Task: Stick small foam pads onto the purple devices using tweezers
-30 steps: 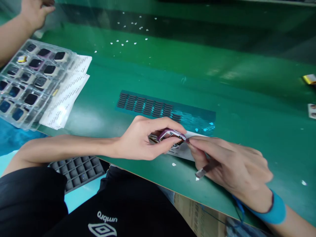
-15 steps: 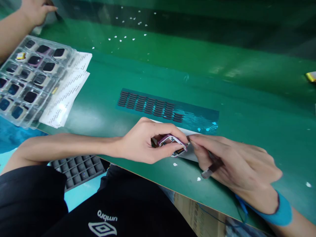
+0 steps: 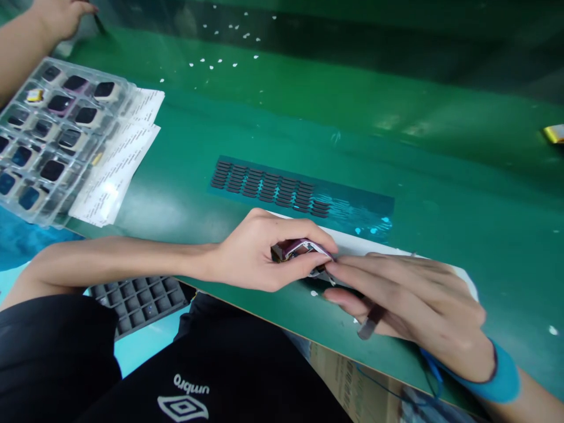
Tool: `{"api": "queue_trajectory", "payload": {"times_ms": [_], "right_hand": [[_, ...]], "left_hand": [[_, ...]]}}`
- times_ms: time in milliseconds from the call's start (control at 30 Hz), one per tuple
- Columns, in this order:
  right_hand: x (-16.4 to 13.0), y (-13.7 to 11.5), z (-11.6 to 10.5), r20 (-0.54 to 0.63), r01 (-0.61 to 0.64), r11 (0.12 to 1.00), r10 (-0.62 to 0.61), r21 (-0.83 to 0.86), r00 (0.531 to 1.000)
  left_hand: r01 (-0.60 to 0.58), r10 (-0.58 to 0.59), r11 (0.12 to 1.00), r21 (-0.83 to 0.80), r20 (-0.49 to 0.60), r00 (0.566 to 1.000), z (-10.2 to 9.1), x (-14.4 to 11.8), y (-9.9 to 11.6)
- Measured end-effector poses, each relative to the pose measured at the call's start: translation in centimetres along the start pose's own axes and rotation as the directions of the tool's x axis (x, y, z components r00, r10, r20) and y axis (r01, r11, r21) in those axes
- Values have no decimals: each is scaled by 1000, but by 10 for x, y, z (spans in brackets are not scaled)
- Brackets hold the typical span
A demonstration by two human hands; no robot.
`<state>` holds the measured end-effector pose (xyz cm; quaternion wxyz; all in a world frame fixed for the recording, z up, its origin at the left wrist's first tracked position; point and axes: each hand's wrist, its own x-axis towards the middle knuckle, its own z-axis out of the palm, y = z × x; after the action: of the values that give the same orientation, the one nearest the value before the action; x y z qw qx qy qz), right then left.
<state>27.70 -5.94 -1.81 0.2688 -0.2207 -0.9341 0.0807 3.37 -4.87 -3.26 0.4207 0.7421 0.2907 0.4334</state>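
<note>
Green covers the whole tabletop (image 3: 396, 111), and small white bits lie on it near the top of the frame. At the lower middle, the person's left hand (image 3: 259, 252) has its grip closed around a small purple and white watch case (image 3: 302, 248), pinched between thumb and fingers just above the tabletop. The right hand (image 3: 409, 299) lies at the lower right with its fingertips touching the case's right end. Its grip is closed on a thin metal tool (image 3: 370, 322) whose dark end sticks out under the fingers. A blue wrist strap (image 3: 502, 373) goes around the right wrist. A white sheet (image 3: 379, 247) lies under both hands. Just above it is a blue sheet with rows of small black pads (image 3: 273, 189). At the upper left sits a clear tray (image 3: 26, 205) with dark square parts in its pockets, and white papers (image 3: 118, 170) lie beside it. Another person's hand (image 3: 57, 14) rests in the top left corner. A dark grid tray (image 3: 141, 299) shows below the tabletop's edge.
</note>
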Motion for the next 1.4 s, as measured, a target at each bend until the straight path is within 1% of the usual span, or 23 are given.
{"api": "queue_trajectory", "payload": {"times_ms": [133, 267, 333, 433, 500, 600, 733, 900, 1000, 1067, 1233, 1400], "right_hand": [[-3, 1, -3, 38, 29, 999, -27, -39, 999], [-9, 3, -3, 68, 4, 999, 0, -53, 998], [-10, 5, -3, 49, 6, 997, -3, -73, 999], [-10, 8, -2, -33, 73, 990, -77, -119, 996], [-10, 9, -3, -55, 91, 984, -100, -154, 993], [-12, 5, -6, -20, 20, 982, -25, -190, 999], [-14, -2, -10, 27, -50, 987, 54, -150, 998], [-15, -3, -7, 26, -67, 988, 71, -136, 997], [-16, -1, -4, -17, -17, 989, 14, -150, 1000], [-17, -1, -2, -27, -4, 990, 0, -143, 1000], [-20, -8, -6, 46, -78, 989, 84, -124, 995], [-15, -8, -5, 56, -56, 991, 63, -125, 996]], "left_hand": [[4, -4, 1000, 12, -5, 1000, 0, 0, -2], [18, -18, 1000, 18, 1, 1000, 0, -1, -3], [8, -8, 1000, 19, 5, 1000, 0, 0, -4], [-10, 9, 1000, 14, 16, 1000, -1, 1, -3], [-15, 15, 1000, 5, 41, 999, -2, 2, -2], [-16, 16, 1000, -5, 89, 996, -3, 1, -2], [-16, 18, 1000, -23, 104, 994, -2, -1, -3], [-16, 19, 999, -36, 90, 996, 0, -3, -3], [14, -11, 1000, -28, 86, 996, 1, -3, -2], [34, -31, 999, -32, 80, 996, 1, -3, -1], [24, -20, 998, -60, 60, 998, 1, 0, 0], [9, -6, 998, -61, 56, 998, 1, 0, 0]]}}
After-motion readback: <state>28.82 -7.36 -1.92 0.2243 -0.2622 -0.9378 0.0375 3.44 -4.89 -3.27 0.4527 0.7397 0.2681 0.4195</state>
